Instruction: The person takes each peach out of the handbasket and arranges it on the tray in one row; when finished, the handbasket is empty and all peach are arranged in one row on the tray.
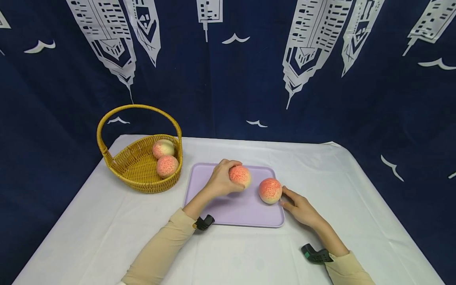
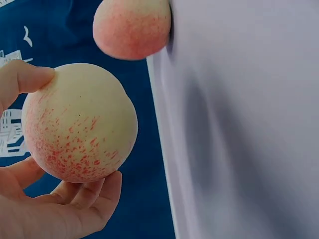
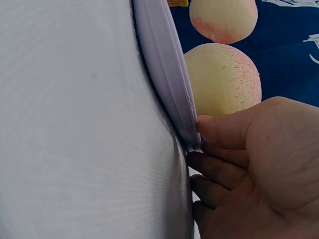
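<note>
My left hand (image 1: 223,179) grips a pink-and-cream peach (image 2: 79,122), thumb on one side and fingers on the other. In the left wrist view this peach hangs apart from the lilac tray (image 1: 235,215). A second peach (image 1: 270,190) sits on the tray's right part. Beside it, my right hand (image 1: 303,209) holds the tray's right edge; in the right wrist view the thumb and fingers (image 3: 219,169) meet at the rim, close to that peach. Where the fingertips end under the rim is partly hidden.
A yellow wicker basket (image 1: 137,185) with a tall arched handle stands left of the tray, and two peaches (image 1: 167,166) lie inside it. White cloth (image 1: 349,190) covers the table. Behind hangs a dark blue curtain (image 1: 246,79) with white building prints.
</note>
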`<act>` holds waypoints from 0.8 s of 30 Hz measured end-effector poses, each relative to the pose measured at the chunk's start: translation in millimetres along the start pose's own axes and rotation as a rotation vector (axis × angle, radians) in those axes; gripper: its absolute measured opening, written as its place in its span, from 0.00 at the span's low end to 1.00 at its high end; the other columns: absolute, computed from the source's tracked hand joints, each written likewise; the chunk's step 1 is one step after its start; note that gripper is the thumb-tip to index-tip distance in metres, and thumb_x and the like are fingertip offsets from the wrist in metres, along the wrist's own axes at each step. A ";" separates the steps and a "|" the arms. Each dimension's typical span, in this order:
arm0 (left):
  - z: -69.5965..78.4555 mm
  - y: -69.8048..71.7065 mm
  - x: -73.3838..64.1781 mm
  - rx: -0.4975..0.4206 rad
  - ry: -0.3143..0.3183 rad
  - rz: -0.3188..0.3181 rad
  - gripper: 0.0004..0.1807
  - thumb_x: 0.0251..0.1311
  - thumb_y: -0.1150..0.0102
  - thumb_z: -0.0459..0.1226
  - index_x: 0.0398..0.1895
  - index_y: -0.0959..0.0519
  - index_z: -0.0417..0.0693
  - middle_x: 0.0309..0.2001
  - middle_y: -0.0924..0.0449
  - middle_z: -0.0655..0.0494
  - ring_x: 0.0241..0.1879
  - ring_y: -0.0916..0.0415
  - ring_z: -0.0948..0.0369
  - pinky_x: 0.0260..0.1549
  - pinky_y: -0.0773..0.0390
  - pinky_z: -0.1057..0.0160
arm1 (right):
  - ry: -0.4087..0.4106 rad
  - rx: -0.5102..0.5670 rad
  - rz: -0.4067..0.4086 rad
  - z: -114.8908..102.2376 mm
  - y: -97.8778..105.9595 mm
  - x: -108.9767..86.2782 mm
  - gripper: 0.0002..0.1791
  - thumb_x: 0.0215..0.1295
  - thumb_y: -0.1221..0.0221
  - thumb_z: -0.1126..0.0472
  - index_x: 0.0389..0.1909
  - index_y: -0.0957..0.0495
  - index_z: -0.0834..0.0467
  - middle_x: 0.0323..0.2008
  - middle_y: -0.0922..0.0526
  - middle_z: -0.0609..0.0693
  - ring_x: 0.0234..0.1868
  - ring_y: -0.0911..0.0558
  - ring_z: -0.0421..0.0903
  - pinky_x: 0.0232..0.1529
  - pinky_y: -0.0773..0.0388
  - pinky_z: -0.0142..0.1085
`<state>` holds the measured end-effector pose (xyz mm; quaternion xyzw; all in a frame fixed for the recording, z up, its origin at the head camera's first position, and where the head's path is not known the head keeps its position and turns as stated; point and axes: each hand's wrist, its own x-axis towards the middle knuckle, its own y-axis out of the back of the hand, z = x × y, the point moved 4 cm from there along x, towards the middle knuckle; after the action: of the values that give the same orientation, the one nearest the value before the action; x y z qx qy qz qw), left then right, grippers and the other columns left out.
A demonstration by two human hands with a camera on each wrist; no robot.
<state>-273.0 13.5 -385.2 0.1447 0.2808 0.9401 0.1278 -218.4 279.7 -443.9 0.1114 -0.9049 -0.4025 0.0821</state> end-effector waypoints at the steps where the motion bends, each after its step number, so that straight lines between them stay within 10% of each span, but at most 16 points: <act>1: -0.7 -3.8 1.3 0.000 0.010 -0.006 0.39 0.33 0.24 0.35 0.58 0.23 0.47 0.50 0.26 0.49 0.53 0.30 0.51 0.54 0.27 0.49 | -0.001 0.000 0.000 -0.1 -0.1 0.0 0.33 0.71 0.45 0.60 0.70 0.41 0.72 0.70 0.40 0.71 0.71 0.42 0.69 0.69 0.46 0.62; 24: -13.0 -39.4 5.4 0.023 0.069 -0.070 0.40 0.34 0.24 0.35 0.60 0.24 0.45 0.51 0.25 0.47 0.56 0.30 0.47 0.57 0.28 0.47 | -0.011 -0.010 0.003 1.8 -0.9 1.0 0.32 0.71 0.45 0.60 0.70 0.41 0.72 0.70 0.40 0.71 0.71 0.42 0.69 0.69 0.46 0.62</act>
<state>-276.2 40.7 -416.7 0.1036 0.3006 0.9363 0.1492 -219.7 280.2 -445.7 0.1075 -0.9035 -0.4074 0.0781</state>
